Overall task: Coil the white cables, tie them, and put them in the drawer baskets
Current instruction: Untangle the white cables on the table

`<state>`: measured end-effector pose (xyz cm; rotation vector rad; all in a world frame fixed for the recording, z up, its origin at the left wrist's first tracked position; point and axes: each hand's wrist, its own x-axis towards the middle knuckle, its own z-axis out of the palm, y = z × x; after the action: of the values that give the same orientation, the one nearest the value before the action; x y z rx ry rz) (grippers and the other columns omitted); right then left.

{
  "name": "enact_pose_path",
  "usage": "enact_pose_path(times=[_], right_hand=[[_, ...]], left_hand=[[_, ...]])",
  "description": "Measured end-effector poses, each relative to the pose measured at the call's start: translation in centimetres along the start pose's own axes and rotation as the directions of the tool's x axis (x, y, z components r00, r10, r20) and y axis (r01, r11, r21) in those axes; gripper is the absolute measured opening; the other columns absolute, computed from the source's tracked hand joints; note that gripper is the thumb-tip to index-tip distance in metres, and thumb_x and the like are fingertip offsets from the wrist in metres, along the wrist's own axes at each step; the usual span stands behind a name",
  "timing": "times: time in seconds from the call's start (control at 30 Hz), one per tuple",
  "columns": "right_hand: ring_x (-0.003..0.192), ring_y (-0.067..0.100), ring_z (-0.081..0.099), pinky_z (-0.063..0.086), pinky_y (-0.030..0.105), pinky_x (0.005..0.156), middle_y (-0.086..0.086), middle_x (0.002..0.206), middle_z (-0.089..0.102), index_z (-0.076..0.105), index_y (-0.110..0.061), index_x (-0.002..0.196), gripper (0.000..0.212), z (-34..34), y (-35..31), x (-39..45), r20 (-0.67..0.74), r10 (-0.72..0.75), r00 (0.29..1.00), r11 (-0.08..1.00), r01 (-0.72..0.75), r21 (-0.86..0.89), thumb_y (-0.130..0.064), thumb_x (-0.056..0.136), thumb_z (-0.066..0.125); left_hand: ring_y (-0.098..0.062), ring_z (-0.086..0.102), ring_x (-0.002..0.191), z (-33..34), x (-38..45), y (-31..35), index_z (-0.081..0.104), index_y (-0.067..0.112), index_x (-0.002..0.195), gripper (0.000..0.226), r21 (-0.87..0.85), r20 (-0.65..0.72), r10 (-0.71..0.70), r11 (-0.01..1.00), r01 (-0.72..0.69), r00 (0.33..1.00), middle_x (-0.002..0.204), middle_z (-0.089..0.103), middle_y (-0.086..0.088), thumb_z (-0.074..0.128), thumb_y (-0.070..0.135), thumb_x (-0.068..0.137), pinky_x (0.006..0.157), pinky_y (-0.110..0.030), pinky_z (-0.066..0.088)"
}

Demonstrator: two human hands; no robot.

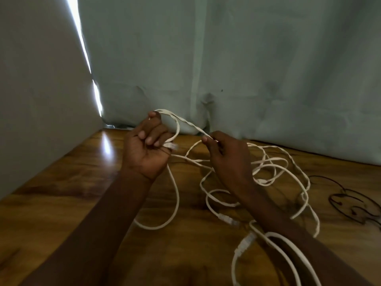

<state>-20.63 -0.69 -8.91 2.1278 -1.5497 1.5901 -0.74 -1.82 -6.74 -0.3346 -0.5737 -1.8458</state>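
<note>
- Landmark: the wooden table (61,203). All positions below are given relative to it.
- Near edge of the table, right side: two white cable plugs (246,242) lie close together, with loose white loops running off the lower edge of view.
- Centre of the table: the loose white cables (268,168) lie in an uncoiled tangle, resting on the surface and spreading toward its right side. No tie is on them.
- Right side of the table, beyond the tangle: thin dark wires (348,205) lie flat, apart from the white cables.
- Above the table centre, left: the left hand (147,147) is curled round one white loop (175,124). A plug end (171,145) sticks out beside its fingers.
- Above the table centre, right: the right hand (228,159) pinches the same cable between thumb and fingertips, just beside the loop.
- Far edge of the table: a pale green curtain (247,58) hangs behind it. No drawer baskets are in view.
- Step in hand, as judged: coiling, first turn only. Tying and stowing are not yet begun.
- Next move, as judged: feed slack from the tangle through the right hand and lay an equal turn into the left grip. Keep the plug end pinned so the loop does not spring open. Expect snags where strands cross in the tangle.
</note>
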Motion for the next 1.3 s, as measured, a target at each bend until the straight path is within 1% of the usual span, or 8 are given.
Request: enact_pose_path(times=[0.2, 0.37, 0.47, 0.53, 0.67, 0.83, 0.97, 1.3], right_hand=[[0.078, 0.008, 0.067, 0.049, 0.031, 0.068, -0.01, 0.083, 0.073, 0.075, -0.027, 0.108, 0.022, -0.4, -0.6, -0.2, 0.183, -0.092, 0.979, 0.991, 0.073, 0.109, -0.042, 0.104, 0.059], [0.091, 0.017, 0.069, 0.044, 0.03, 0.07, -0.007, 0.104, 0.076, 0.06, -0.041, 0.139, 0.036, 0.3, -1.5, -1.5, 0.436, -0.307, 0.846, 0.933, 0.358, -0.039, -0.046, 0.105, 0.052], [0.085, 0.013, 0.069, 0.047, 0.028, 0.068, -0.01, 0.102, 0.076, 0.062, -0.038, 0.137, 0.037, 0.8, -2.2, -1.6, 0.424, -0.413, 0.806, 0.889, 0.457, -0.002, -0.044, 0.103, 0.053], [0.084, 0.008, 0.068, 0.047, 0.022, 0.069, -0.012, 0.106, 0.076, 0.064, -0.034, 0.136, 0.036, 0.9, -2.4, -1.5, 0.433, -0.467, 0.771, 0.872, 0.484, 0.079, -0.041, 0.102, 0.056], [0.083, 0.008, 0.066, 0.05, 0.03, 0.072, -0.007, 0.101, 0.077, 0.069, -0.03, 0.13, 0.032, 0.8, -2.8, -2.0, 0.366, -0.504, 0.783, 0.854, 0.514, 0.078, -0.035, 0.1, 0.06], [0.067, 0.009, 0.064, 0.05, 0.033, 0.062, -0.003, 0.079, 0.075, 0.08, -0.018, 0.096, 0.017, 0.8, -4.4, -2.2, 0.096, -0.504, 0.858, 0.857, 0.483, 0.179, -0.029, 0.095, 0.066], [0.066, 0.013, 0.068, 0.053, 0.039, 0.061, -0.002, 0.077, 0.076, 0.08, -0.013, 0.087, 0.015, -0.2, -4.3, -1.0, -0.127, -0.431, 0.893, 0.869, 0.449, 0.208, -0.028, 0.09, 0.078], [0.082, 0.023, 0.071, 0.057, 0.04, 0.072, 0.008, 0.088, 0.072, 0.072, -0.004, 0.102, 0.016, -1.1, -3.6, -0.3, -0.156, -0.047, 0.987, 0.77, 0.136, 0.624, -0.018, 0.096, 0.073]], left_hand=[[-0.007, 0.039, 0.036, 0.1, 0.4, 0.3, 0.06, 0.009, 0.078, 0.024, 0.195, -0.115, 0.157, 0.972, -0.132, 0.981, 0.075, 0.063, 0.007, 0.043, 0.009, 0.094, 0.041, -0.016, 0.026], [-0.004, 0.041, 0.036, -0.3, 0.3, 1.7, 0.049, 0.014, 0.058, 0.018, 0.144, -0.162, 0.311, 0.946, -0.29, 0.936, 0.054, 0.05, 0.008, 0.049, 0.001, 0.071, 0.039, -0.015, 0.03], [-0.006, 0.054, 0.046, 0.1, 0.4, 2.2, 0.055, 0.013, 0.058, 0.029, 0.143, -0.231, 0.352, 0.934, -0.326, 0.907, 0.056, 0.052, 0.007, 0.044, 0.008, 0.084, 0.044, -0.017, 0.04], [-0.011, 0.063, 0.052, 0.6, 0.6, 2.0, 0.055, 0.014, 0.074, 0.039, 0.351, -0.272, 0.412, 0.884, -0.31, 0.87, 0.061, 0.062, 0.003, 0.035, 0.02, 0.107, 0.046, -0.018, 0.045], [-0.022, 0.074, 0.063, 2.5, 0.8, -0.2, 0.047, 0.012, 0.091, 0.038, 0.875, -0.111, 0.452, 0.467, -0.129, 0.885, 0.076, 0.077, -0.012, 0.026, 0.035, 0.113, 0.048, -0.02, 0.048], [-0.028, 0.065, 0.055, 1.9, 0.1, -2.0, 0.044, 0.01, 0.096, 0.033, 0.989, 0.01, 0.359, 0.133, -0.062, 0.933, 0.066, 0.069, -0.014, 0.033, 0.037, 0.113, 0.05, -0.028, 0.049], [-0.012, 0.047, 0.049, 2.4, -0.5, -1.9, 0.053, 0.01, 0.084, 0.035, 0.983, 0.135, 0.29, -0.162, -0.09, 0.948, 0.057, 0.051, 0.002, 0.039, 0.026, 0.112, 0.051, -0.028, 0.039], [-0.014, 0.018, 0.035, 4.9, -1.1, -3.4, 0.054, 0.017, 0.062, 0.057, 0.982, -0.048, -0.001, 0.185, 0.047, 0.999, 0.041, 0.028, 0.002, 0.042, 0.054, 0.103, 0.043, -0.027, 0.013]])
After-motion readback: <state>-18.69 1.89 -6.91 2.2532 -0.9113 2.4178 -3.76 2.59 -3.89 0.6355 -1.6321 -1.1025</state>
